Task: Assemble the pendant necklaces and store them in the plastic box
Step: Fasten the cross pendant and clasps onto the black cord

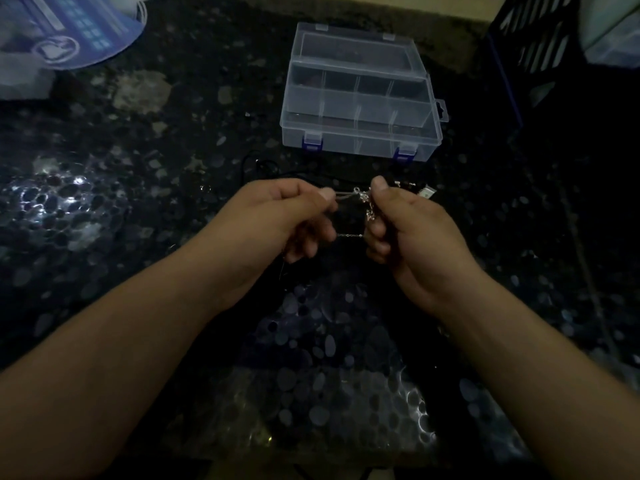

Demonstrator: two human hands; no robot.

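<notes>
Two hands working a fine necklace chain above a dark speckled countertop (104,209).

Left hand (277,216) curled, thumb and forefinger pinching one end of the silver chain (349,234); right hand (405,223) curled likewise, pinching the other end with a small pendant (369,206) dangling at the fingertips. Chain stretched between both hands, held above the surface. Clear plastic box (360,98), lid closed and blue latches toward the viewer, just beyond the hands. Dark crate (533,46) at far right; printed bag (69,29) at far left.

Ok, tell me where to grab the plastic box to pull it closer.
Grip the plastic box by its near front wall, between the two blue latches, coming from your side. That wall faces you, and the raised lid blocks the far side.
</notes>
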